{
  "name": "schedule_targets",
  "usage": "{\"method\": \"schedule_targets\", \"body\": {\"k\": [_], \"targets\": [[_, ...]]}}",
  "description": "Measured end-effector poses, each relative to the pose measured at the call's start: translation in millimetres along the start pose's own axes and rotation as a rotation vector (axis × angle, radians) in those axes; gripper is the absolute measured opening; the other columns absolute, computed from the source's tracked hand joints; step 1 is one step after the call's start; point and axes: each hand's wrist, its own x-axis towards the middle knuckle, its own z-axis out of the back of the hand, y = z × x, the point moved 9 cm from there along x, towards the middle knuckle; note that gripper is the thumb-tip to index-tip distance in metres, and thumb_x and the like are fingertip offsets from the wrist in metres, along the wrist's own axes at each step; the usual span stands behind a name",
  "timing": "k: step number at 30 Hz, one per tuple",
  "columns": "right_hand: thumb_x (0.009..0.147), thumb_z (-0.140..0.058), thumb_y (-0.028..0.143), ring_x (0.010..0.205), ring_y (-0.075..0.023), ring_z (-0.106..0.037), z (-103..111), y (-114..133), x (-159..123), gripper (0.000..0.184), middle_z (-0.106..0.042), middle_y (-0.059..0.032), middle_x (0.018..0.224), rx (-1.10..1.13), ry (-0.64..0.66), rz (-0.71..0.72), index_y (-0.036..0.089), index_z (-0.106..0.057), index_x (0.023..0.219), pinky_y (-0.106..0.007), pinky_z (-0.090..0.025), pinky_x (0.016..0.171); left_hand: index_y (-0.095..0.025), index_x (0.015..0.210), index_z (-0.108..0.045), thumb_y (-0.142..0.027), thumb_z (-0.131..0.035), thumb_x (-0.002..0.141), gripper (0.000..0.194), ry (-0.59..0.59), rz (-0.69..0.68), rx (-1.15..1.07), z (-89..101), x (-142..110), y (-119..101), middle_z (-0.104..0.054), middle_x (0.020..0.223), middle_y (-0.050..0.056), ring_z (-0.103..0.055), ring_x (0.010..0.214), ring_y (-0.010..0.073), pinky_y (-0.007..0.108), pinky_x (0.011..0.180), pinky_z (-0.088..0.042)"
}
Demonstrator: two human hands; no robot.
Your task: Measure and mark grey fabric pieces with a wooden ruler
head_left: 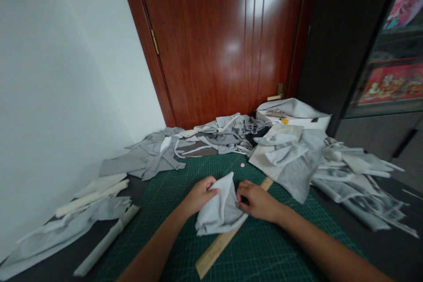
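Observation:
A folded piece of light grey fabric (220,209) is held up between my hands, its upper corner coming to a point. My left hand (202,194) pinches it along the left edge, thumb on top. On the other side, my right hand (256,200) has its fingers curled together at the fabric's right edge; the fingertips are partly hidden. Beneath the fabric, a wooden ruler (214,251) lies diagonally across the green cutting mat (178,246). A small pink disc (242,165) sits on the mat beyond my hands.
Grey fabric scraps (142,152) lie along the back and left, beside rolled material (107,240). At the back right stands a white box (317,121) with fabric over it. More rolls and scraps (360,185) cover the right side. A wooden door (211,44) stands behind.

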Motion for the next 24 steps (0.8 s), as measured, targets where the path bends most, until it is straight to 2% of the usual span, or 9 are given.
{"method": "schedule_targets", "body": {"k": [4, 6, 9, 12, 15, 17, 20, 22, 24], "targets": [[0.082, -0.056, 0.018, 0.087, -0.0197, -0.054, 4.9, -10.8, 1.6, 0.002, -0.059, -0.0056, 0.085, -0.027, -0.106, -0.099, 0.018, -0.057, 0.08, -0.031, -0.042, 0.08, -0.02, 0.096, -0.055, -0.026, -0.051, 0.079, 0.018, -0.328, 0.012, 0.102, 37.5, -2.5, 6.7, -0.055, 0.074, -0.002, -0.053, 0.067, 0.0149, 0.026, 0.063, -0.041], [0.085, -0.052, 0.019, 0.085, -0.0196, -0.055, 7.9, -20.4, 0.8, 0.004, -0.06, -0.0061, 0.086, -0.022, -0.147, -0.163, 0.018, -0.056, 0.085, -0.031, -0.042, 0.078, -0.021, 0.094, -0.057, -0.025, -0.053, 0.079, 0.016, -0.415, -0.037, 0.219, 45.0, -7.9, -2.2, -0.057, 0.084, 0.001, -0.055, 0.074, 0.016, 0.028, 0.07, -0.043], [0.086, -0.05, 0.017, 0.082, -0.0192, -0.056, 8.7, -32.5, -0.8, 0.006, -0.06, -0.006, 0.086, -0.009, -0.172, -0.213, 0.018, -0.054, 0.091, -0.03, -0.043, 0.074, -0.021, 0.082, -0.059, -0.029, -0.057, 0.08, 0.009, -0.232, -0.113, 0.308, 19.8, -9.5, -18.9, -0.057, 0.086, 0.002, -0.055, 0.079, 0.0167, 0.028, 0.073, -0.043], [0.085, -0.05, 0.015, 0.083, -0.0196, -0.056, 8.4, -37.9, -1.9, 0.01, -0.06, -0.0063, 0.087, -0.006, -0.2, -0.215, 0.018, -0.053, 0.094, -0.03, -0.043, 0.075, -0.022, 0.08, -0.059, -0.033, -0.068, 0.072, 0.016, -0.022, -0.141, 0.396, -13.2, -13.9, -30.7, -0.057, 0.088, 0.002, -0.055, 0.086, 0.0193, 0.029, 0.077, -0.042], [0.084, -0.048, 0.011, 0.09, -0.0209, -0.056, 6.8, -37.3, -2.1, 0.017, -0.061, -0.0081, 0.092, -0.001, -0.212, -0.194, 0.017, -0.053, 0.099, -0.031, -0.044, 0.079, -0.022, 0.079, -0.06, -0.023, -0.069, 0.067, 0.015, 0.029, -0.175, 0.427, -28.8, -16.8, -36.8, -0.058, 0.091, 0.002, -0.053, 0.095, 0.0215, 0.031, 0.083, -0.041], [0.082, -0.047, 0.008, 0.094, -0.0215, -0.056, 5.4, -36.0, -1.9, 0.022, -0.061, -0.0092, 0.095, 0.002, -0.205, -0.179, 0.016, -0.054, 0.101, -0.032, -0.044, 0.082, -0.022, 0.073, -0.06, -0.015, -0.062, 0.066, 0.01, 0.01, -0.171, 0.338, -29.8, -14.2, -33.1, -0.059, 0.085, 0.001, -0.055, 0.09, 0.0195, 0.029, 0.081, -0.041], [0.081, -0.045, 0.003, 0.097, -0.0217, -0.055, 5.2, -35.4, -1.7, 0.028, -0.061, -0.0103, 0.099, -0.002, -0.203, -0.169, 0.015, -0.055, 0.104, -0.033, -0.044, 0.086, -0.02, 0.067, -0.059, -0.016, -0.058, 0.064, 0.005, -0.108, -0.039, 0.056, -13.3, -4.3, -6.8, -0.058, 0.068, -0.002, -0.055, 0.068, 0.0152, 0.025, 0.064, -0.042], [0.081, -0.043, 0.001, 0.098, -0.0215, -0.054, 7.6, -35.5, -1.8, 0.029, -0.061, -0.0105, 0.101, -0.02, -0.218, -0.167, 0.014, -0.055, 0.104, -0.034, -0.044, 0.088, -0.019, 0.066, -0.058, -0.023, -0.055, 0.066, 0.005, -0.228, 0.039, -0.035, 7.4, 0.8, 15.9, -0.054, 0.06, -0.004, -0.053, 0.059, 0.0145, 0.024, 0.055, -0.04], [0.081, -0.043, 0.001, 0.099, -0.0217, -0.053, 12.2, -34.1, -2.2, 0.029, -0.06, -0.0103, 0.102, -0.05, -0.249, -0.161, 0.015, -0.056, 0.103, -0.035, -0.043, 0.09, -0.019, 0.068, -0.056, -0.03, -0.05, 0.07, 0.012, -0.388, 0.079, -0.048, 36.6, 1.3, 36.6, -0.054, 0.061, -0.003, -0.054, 0.062, 0.0159, 0.026, 0.058, -0.042]]}}
